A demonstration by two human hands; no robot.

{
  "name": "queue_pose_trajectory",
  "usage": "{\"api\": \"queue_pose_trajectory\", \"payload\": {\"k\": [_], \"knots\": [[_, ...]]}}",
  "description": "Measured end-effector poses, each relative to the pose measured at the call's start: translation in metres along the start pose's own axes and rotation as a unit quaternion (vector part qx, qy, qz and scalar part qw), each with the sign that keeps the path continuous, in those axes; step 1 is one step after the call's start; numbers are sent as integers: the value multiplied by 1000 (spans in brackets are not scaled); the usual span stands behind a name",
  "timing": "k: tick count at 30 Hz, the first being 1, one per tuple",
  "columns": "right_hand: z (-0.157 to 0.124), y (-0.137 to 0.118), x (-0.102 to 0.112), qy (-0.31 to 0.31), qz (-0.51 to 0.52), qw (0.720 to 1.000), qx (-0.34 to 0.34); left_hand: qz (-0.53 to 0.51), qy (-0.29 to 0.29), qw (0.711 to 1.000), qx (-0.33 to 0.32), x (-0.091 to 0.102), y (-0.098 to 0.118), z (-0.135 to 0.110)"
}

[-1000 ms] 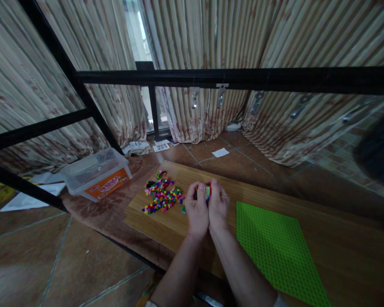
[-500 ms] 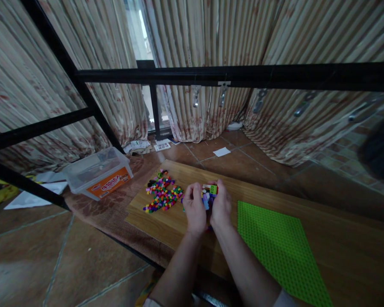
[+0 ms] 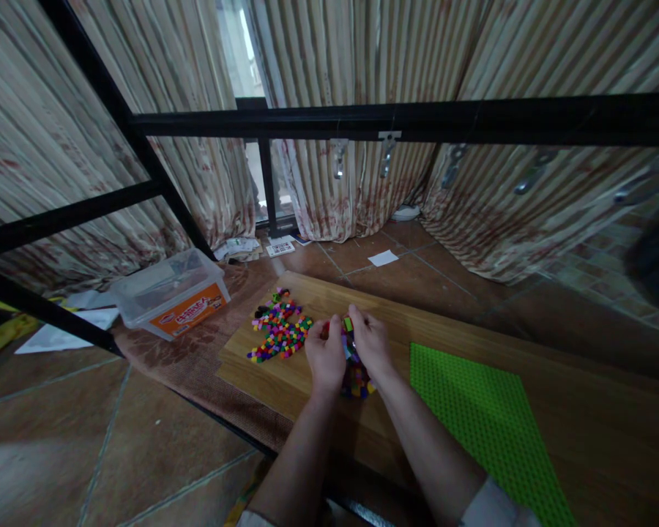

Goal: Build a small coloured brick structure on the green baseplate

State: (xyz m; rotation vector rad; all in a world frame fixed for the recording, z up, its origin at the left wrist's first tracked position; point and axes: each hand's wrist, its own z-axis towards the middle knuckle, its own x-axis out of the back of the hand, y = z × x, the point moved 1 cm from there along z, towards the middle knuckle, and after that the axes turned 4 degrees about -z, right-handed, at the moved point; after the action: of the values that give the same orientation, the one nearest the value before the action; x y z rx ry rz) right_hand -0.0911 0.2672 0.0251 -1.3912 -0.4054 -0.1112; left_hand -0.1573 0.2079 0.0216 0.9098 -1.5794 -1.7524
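Observation:
My left hand and my right hand are close together over the wooden board, fingers curled in. Between them is a cluster of toy building bricks, with a lime-green one at the top; the fingers hide most of it. A small heap of coloured bricks lies just below my hands. Left of my left hand, a larger pile of mixed loose bricks spreads over the board. To the right of my right hand lies a flat green studded baseplate.
The wooden board rests on a brown cloth. A clear plastic tub with an orange label stands at the left. Black metal bars cross in front of striped curtains. A white paper lies on the tiled floor.
My hands have shifted slightly left and the right fingers have straightened a little. The bricks between them are more covered, while the small heap beneath shows more.

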Motion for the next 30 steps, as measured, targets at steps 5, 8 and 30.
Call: {"api": "queue_pose_trajectory", "payload": {"k": [5, 8, 30], "knots": [[6, 0, 0, -10, -76, 997, 24, 95, -16, 995, -18, 7, 0, 5], [11, 3, -1, -9, -120, 992, 36, 141, -24, 988, -51, 9, 0, 7], [27, 14, 2, -93, -87, 990, 57, 246, -63, 958, -133, 11, -1, 9]]}}
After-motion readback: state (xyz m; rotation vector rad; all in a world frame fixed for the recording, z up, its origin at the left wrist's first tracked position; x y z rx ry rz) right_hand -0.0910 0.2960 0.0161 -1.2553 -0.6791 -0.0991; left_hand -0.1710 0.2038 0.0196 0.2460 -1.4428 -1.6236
